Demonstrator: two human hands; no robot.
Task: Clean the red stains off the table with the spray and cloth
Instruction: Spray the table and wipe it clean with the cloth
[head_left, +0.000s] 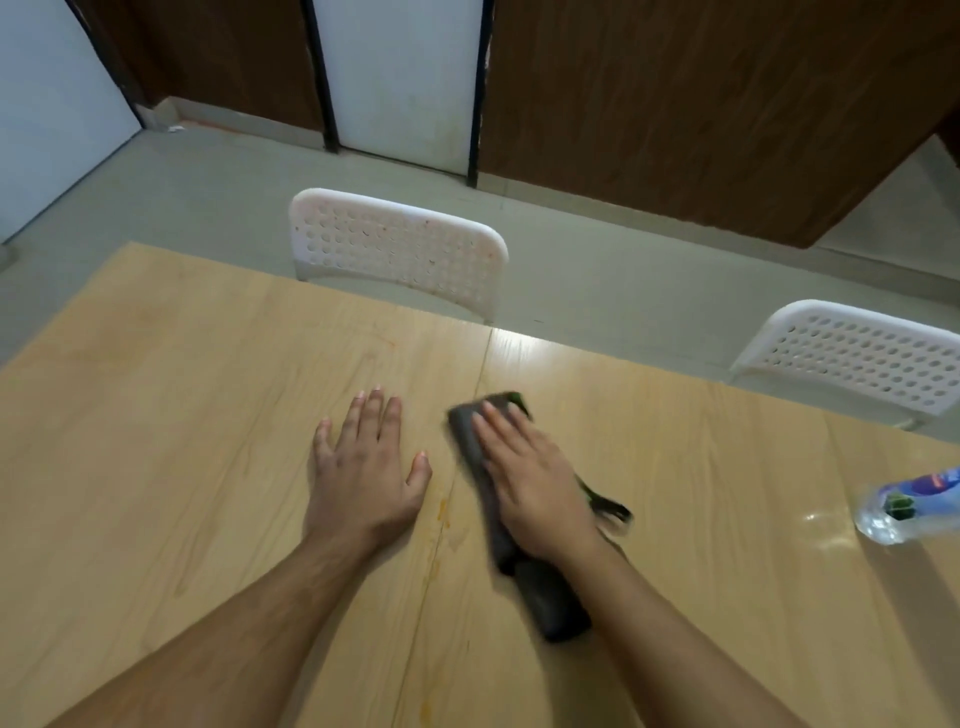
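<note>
Pressing flat, the right hand (530, 478) pins a soft, limp dark grey cloth (519, 551) to the light wooden table (156, 441); grip spread, straight-fingered. Left hand (363, 467) rests splayed, holding nothing. Best controlled under the palm.

Both forearms are bare, no sleeves visible.

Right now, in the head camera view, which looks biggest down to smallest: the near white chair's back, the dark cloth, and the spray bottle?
1. White chair back, the largest in view.
2. Dark cloth, long but partly hidden under the right hand.
3. Spray bottle, smallest, though the frame edge cuts it off, so its true size is unsure.
</note>
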